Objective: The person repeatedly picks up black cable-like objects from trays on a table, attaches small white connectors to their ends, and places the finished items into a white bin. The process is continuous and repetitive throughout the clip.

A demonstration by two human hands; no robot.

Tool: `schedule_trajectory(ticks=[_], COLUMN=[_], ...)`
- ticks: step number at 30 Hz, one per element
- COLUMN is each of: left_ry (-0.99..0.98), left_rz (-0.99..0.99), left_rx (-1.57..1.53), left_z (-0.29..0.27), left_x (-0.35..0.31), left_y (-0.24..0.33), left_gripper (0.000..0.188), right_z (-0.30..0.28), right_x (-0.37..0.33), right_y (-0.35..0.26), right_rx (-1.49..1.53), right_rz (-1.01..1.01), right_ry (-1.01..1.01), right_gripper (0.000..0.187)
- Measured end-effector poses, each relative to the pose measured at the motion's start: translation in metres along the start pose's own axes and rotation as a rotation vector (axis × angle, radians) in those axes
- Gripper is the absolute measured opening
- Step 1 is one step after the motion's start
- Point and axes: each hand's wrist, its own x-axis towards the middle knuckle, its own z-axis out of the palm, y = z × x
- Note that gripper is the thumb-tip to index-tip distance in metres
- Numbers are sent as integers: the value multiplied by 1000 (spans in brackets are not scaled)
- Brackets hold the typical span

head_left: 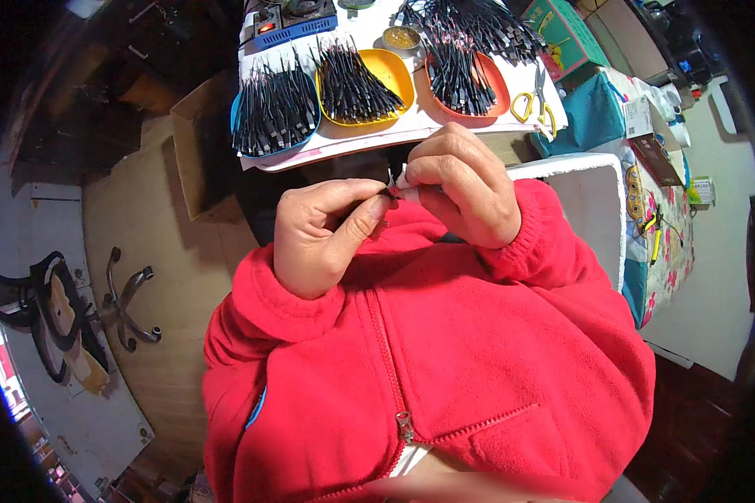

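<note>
At the centre of the frame, a small dark piece point(392, 193) is pinched between the thumb and forefinger of the left hand point(320, 230). The right hand point(470, 186) is held just beside it with fingers curled; whether the piece is also gripped there cannot be told. Along the upper edge, 3 trays point(397, 74) of black cables point(348, 88) are borne by the worktop point(356, 139).

Fuzzy fleece jacket point(512, 335); glossy plastic yellow tray point(398, 72); smooth plastic cables point(350, 88); shiny metal scissor blades point(539, 81).
</note>
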Motion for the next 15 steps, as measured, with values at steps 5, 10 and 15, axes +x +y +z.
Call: schedule_trajectory(ticks=[5, 10, 15], left_ry=[106, -120, -230], left_rz=[481, 3, -132], left_rx=[637, -4, -332], left_z=[3, -17, -18], left_x=[5, 1, -2], left_y=[-2, -1, -3], left_gripper=[11, 11, 13], right_z=[9, -11, -9], right_x=[-6, -1, 8], right_y=[-8, -10, -11], right_rx=[615, 484, 324], right_rz=[659, 469, 121], right_ry=[-116, -200, -180], right_gripper=[8, 21, 26])
